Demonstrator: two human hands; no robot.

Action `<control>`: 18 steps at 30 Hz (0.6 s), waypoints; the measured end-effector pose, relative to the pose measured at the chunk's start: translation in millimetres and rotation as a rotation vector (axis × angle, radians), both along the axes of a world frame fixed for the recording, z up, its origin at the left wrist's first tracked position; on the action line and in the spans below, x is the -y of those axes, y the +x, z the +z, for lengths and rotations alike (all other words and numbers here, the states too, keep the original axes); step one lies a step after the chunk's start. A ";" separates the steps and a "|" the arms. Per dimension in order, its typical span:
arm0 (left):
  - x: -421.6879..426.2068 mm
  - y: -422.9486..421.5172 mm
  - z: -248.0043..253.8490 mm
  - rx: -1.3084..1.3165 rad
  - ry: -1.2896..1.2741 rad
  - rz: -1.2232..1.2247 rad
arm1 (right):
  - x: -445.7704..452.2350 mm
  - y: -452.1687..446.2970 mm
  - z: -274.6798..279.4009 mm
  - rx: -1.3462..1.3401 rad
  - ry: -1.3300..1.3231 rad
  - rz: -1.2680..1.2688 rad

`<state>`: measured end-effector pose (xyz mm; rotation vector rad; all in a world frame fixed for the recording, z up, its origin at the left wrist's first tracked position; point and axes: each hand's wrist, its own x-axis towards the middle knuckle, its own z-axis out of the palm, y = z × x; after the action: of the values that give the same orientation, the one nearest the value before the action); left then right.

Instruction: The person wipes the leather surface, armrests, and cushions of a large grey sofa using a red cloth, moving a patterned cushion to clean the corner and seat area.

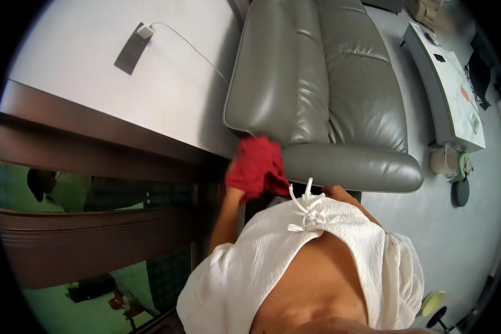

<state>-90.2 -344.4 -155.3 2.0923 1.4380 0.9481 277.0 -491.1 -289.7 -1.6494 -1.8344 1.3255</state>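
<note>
We seem to be handling the red cloth [257, 167] beside the sofa [353, 168], our left hand [234, 191] bunched on it. The next move needs a snug hold; how open our right hand [340, 194] is, we can't tell.

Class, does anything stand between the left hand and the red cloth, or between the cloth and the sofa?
Nothing visible does. The left hand holds the red cloth, which overlaps the sofa in this view, near its closest corner; whether they touch is unclear.
</note>
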 end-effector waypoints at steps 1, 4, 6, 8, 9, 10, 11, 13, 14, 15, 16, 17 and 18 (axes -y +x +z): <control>-16.5 -3.2 15.8 0.013 0.067 0.011 | -0.3 0.0 9.8 0.018 0.000 -0.014; -65.2 -0.8 50.5 0.049 0.246 0.001 | -0.6 0.0 36.4 0.056 0.016 -0.080; -87.0 6.4 56.7 0.075 0.334 -0.043 | 2.5 -3.3 23.2 0.039 0.045 -0.155; -96.5 12.5 48.2 0.074 0.395 -0.090 | 8.7 -8.7 -5.8 0.132 0.076 -0.184; -97.0 13.9 39.8 0.065 0.416 -0.114 | 12.8 -14.3 -13.9 0.194 0.027 -0.208; -93.9 13.1 27.1 0.032 0.415 -0.137 | 18.3 -22.7 -25.4 0.255 -0.025 -0.233; -87.9 10.3 11.7 -0.017 0.393 -0.157 | 24.1 -28.7 -36.2 0.269 -0.062 -0.249; -68.8 -11.2 -45.8 -0.204 0.193 -0.218 | 33.8 -43.6 -40.8 0.278 -0.123 -0.270; -57.2 -25.9 -85.6 -0.319 0.054 -0.257 | 40.4 -50.4 -40.3 0.274 -0.144 -0.275; -45.4 -40.6 -125.1 -0.439 -0.076 -0.297 | 45.2 -56.2 -38.8 0.270 -0.164 -0.274; -30.6 -71.5 -213.9 -0.363 -0.348 -0.261 | 47.3 -62.2 -36.4 0.261 -0.177 -0.273; -16.6 -100.6 -293.7 -0.297 -0.601 -0.186 | 48.0 -66.9 -32.9 0.258 -0.192 -0.275; -2.3 -114.3 -272.4 -0.297 -0.659 -0.204 | 49.2 -71.2 -31.9 0.254 -0.205 -0.282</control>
<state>-204.5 -342.0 -427.7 1.8558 1.3862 0.0516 205.9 -540.3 -321.6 -2.1799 -1.5553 1.2610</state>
